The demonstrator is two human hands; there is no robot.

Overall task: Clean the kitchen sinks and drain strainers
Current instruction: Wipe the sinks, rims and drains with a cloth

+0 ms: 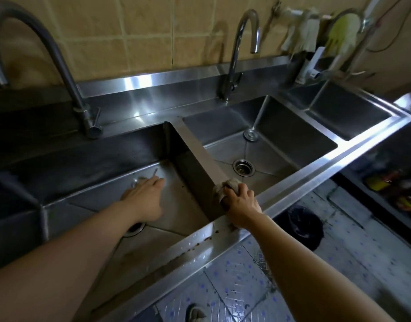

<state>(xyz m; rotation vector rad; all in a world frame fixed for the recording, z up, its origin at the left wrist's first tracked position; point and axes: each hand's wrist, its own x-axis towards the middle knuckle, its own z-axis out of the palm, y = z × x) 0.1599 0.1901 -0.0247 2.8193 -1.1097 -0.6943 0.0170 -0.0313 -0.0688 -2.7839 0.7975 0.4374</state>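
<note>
Right hand (240, 205) grips a soft, limp rag (225, 185) on the sink divider (200, 154); left hand (144, 201) reaches flat-fingered, empty, toward the far-corner strainer (139, 181).

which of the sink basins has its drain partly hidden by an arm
The left basin: the left forearm crosses over its drain. The middle basin's drain sits in full view.

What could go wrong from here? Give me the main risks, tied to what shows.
1. Brown crumbs lie on the front rim beside the right hand, which grips a cloth on the divider; a wipe may push them into either basin.
2. The middle basin's drain looks open, so swept debris may drop into it.
3. The left hand reaches into the left basin, its forearm covering that drain.
</note>
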